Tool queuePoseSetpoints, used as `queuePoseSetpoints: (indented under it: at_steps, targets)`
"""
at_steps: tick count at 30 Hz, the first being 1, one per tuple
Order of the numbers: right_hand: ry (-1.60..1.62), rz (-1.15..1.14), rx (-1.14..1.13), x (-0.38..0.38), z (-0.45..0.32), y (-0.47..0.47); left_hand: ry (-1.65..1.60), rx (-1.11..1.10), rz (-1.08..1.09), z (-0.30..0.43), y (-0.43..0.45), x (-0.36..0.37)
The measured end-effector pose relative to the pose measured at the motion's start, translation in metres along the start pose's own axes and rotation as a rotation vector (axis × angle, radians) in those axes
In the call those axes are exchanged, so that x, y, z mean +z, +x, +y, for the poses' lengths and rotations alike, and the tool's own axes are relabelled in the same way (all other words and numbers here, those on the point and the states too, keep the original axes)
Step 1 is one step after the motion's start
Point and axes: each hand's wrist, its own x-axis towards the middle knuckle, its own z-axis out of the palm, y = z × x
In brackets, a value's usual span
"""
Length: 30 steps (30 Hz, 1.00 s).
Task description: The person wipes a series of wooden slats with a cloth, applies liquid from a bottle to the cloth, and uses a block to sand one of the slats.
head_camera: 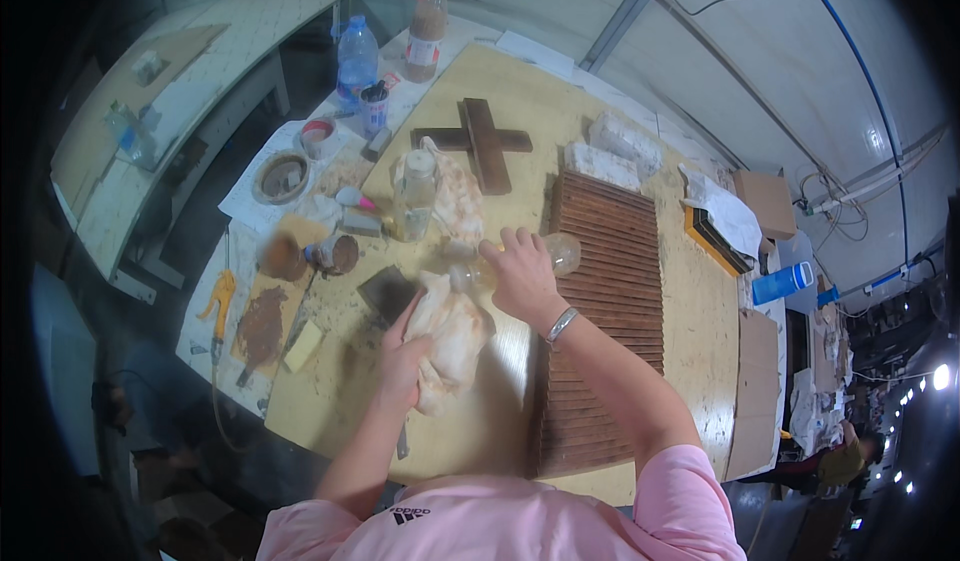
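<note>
My left hand [405, 358] grips a white cloth rag [454, 328] with brownish stains, bunched up over the board. A clear plastic bottle [564, 253] lies sideways in my right hand [525, 272], its neck pointing left, close above the top of the rag. I cannot tell whether liquid is flowing out. Just left of the rag is a dark flat block [386, 292]. Beyond the hands stands another clear bottle [416, 197] holding liquid, and a second stained rag [459, 197] lies against it.
Grooved brown wooden slats [607, 283] lie stacked at right. Two dark wood pieces [484, 141] cross farther back. At left are an open can [341, 253], tape rolls [281, 177], a yellow sponge [304, 345] and an air blow gun [220, 298]. Bottles [356, 62] stand behind.
</note>
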Motion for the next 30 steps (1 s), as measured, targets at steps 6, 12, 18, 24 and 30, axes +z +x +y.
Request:
queuePoseSetpoints:
  at_steps: [6, 12, 18, 24, 30]
  targets:
    - [0.683, 0.107, 0.269, 0.010, -0.005, 0.012, -0.015, 0.017, 0.012, 0.011, -0.012, -0.014]
    - [1.282, 0.112, 0.373, 0.046, -0.010, 0.011, 0.034, -0.011, 0.017, 0.012, -0.026, -0.031]
    - [1.117, 0.167, 0.226, 0.036, 0.001, -0.013, 0.103, -0.137, -0.057, -0.003, -0.039, -0.014]
    - [0.686, 0.217, 0.469, 0.012, 0.082, -0.153, 0.373, -0.240, -0.268, -0.031, -0.064, 0.017]
    - [0.588, 0.264, 0.933, 0.010, 0.126, -0.353, 0.436, -0.284, -0.366, -0.037, -0.064, 0.084]
